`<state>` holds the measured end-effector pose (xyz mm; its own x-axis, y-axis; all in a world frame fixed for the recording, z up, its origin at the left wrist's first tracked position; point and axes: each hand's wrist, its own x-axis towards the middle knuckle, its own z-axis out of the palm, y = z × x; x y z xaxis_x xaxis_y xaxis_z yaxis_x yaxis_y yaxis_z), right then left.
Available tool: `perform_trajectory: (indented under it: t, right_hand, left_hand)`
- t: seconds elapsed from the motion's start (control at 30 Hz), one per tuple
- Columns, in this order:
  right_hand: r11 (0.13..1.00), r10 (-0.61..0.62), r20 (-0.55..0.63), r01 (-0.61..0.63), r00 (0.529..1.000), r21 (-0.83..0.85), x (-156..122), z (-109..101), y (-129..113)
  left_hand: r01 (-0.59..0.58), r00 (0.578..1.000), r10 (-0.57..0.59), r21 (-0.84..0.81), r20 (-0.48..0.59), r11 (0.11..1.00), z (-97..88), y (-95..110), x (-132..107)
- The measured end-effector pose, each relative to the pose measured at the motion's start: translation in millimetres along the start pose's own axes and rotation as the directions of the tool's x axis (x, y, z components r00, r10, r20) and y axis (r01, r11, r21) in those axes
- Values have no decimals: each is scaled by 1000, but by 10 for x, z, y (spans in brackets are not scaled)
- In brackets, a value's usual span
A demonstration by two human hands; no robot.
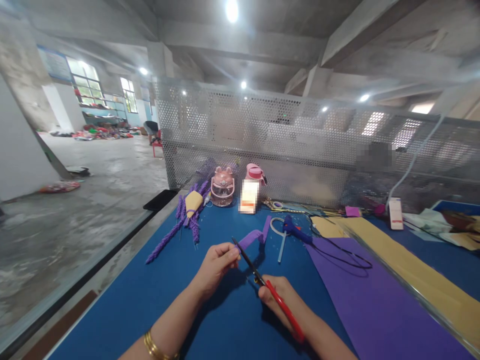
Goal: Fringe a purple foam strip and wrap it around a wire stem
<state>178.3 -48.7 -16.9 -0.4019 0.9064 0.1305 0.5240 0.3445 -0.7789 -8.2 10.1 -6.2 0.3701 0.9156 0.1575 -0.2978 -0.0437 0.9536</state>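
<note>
Pinched in my left hand (221,260) is one end of a narrow purple strip (250,240), which curls away to the right over the blue table. My right hand (279,295) grips red-handled scissors (279,305). Their dark blades are parted and point up and left, one tip close to my left fingertips and the strip. Beyond the strip lies a blue glue gun (294,230) with a clear glue stick (282,247) at it and a white ring (276,226) beside it.
Purple braided stems with a yellow wrap (193,204) lie at the left. A pink bottle (222,187), a pink-lidded one (255,171) and a bright phone (248,197) stand at the back. Purple sheet (348,290) and yellow sheet (412,265) cover the right. A perforated screen (300,125) rises behind.
</note>
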Motion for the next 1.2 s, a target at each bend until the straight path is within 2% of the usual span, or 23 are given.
perform_trajectory:
  t: [0.13,0.63,1.0,1.1,1.2]
  right_hand:
    - [1000,6,-16,-6,1000,-3,15,4,8]
    - [1000,4,-28,-5,1000,-22,23,-11,17]
    - [1000,6,-22,-6,1000,-30,26,-19,42]
    - [999,17,-16,-17,1000,-31,24,-10,61]
    - [999,27,-33,-28,999,-38,24,23,108]
  left_hand:
    - [53,998,-50,-137,27,989,3,-20,11]
    - [121,989,-90,-289,119,949,-34,-46,30]
    - [102,993,-86,-214,84,971,-29,-44,31]
    - [89,995,-81,-157,52,984,-29,-34,28]
    - [28,1000,-27,-54,14,998,-34,-29,24]
